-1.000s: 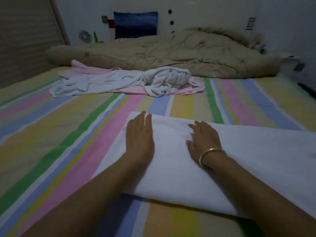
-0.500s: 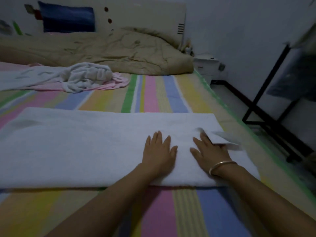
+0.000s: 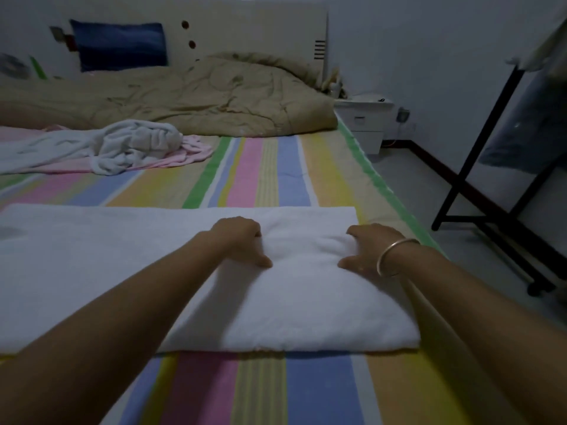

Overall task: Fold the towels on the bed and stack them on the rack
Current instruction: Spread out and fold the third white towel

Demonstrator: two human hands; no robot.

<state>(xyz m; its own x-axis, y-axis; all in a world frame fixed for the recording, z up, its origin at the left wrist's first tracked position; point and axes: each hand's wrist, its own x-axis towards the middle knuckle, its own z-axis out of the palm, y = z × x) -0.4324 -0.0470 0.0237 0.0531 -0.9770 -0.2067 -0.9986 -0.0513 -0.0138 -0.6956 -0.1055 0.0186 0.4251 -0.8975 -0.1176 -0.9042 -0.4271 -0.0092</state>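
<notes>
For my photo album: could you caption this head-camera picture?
Left hand and right hand grip a white towel on the striped bed, crumpled towels behind.

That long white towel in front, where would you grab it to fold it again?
Probably at its right end, from above. The white towel lies flat on the bed as a long strip, with that short end free to swing leftward. The left hand and right hand grip cloth there.

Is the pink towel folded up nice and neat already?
No, the pink towel lies rumpled and spread out on the bed, partly under a crumpled white towel.
</notes>
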